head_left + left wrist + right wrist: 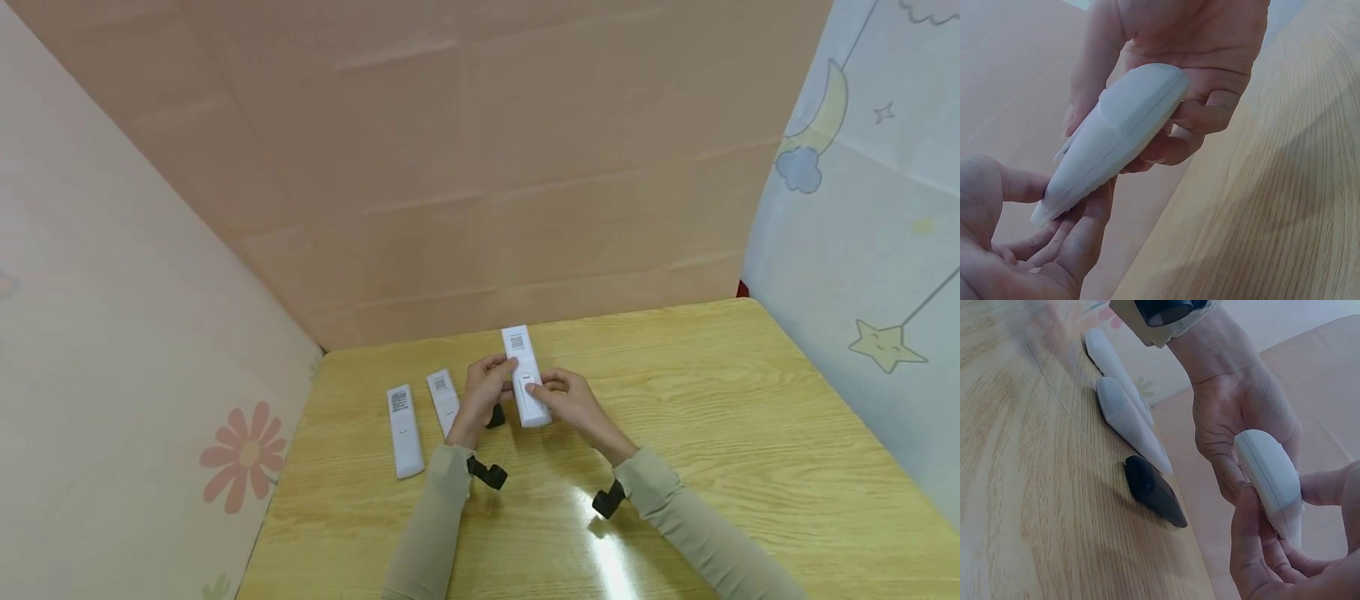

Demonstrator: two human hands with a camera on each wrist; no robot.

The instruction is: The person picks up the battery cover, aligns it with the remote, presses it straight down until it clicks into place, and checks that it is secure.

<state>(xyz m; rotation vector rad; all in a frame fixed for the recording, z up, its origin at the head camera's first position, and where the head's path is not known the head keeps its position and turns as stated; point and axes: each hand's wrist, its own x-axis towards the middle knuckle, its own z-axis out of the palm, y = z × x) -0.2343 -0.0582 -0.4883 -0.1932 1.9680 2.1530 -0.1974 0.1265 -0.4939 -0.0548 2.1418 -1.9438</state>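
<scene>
Both hands hold a white remote control point(526, 357) above the table, its back facing up with a printed code label near the far end. My left hand point(483, 390) grips the far part, thumb on the back and fingers beneath. At the near end, my right hand point(576, 402) supports the remote from below, with its thumb on the battery cover point(531, 400). In the left wrist view a thin edge of the cover point(1063, 150) stands out from the remote's back beside the right thumb.
Two more white remotes, one at the left point(405, 433) and one beside my left wrist point(442, 396), lie label up on the wooden table point(675, 375). A small black device point(1155, 492) lies near them, partly hidden by my left hand in the head view. Fabric-covered walls surround the table.
</scene>
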